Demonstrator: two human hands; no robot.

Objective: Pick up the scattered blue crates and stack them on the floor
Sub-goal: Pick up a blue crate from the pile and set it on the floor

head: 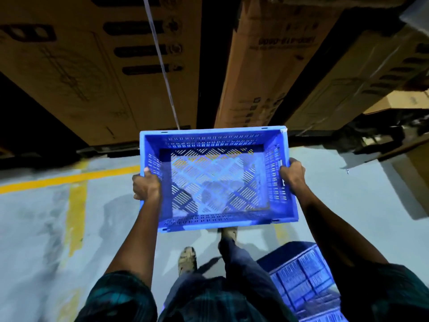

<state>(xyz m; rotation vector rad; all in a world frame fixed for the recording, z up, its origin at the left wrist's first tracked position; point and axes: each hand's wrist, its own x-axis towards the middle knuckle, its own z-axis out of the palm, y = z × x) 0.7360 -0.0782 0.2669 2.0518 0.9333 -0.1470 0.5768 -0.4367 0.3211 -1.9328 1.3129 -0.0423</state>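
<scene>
Hands grip one blue crate (pixel 217 178) at its two short ends, holding it level in the air above the grey floor (pixel 41 224), open side up and empty, so the floor shows through its slotted bottom. The left hand (pixel 146 185) is closed over the left rim with the fingers curled around the edge, and the right hand (pixel 293 175) is closed the same way over the right rim; taking both ends like this looks meant to keep the wide crate balanced while it is carried. A second blue crate (pixel 304 277) sits on the floor low at the right, partly hidden behind the right arm, near the person's feet, and it seems the likely base for the stack. Tall cardboard boxes (pixel 97 66) stand ahead beyond a yellow floor line (pixel 69 178). The carried crate is well apart from the one on the floor, so the stacking step is probably not yet done.
</scene>
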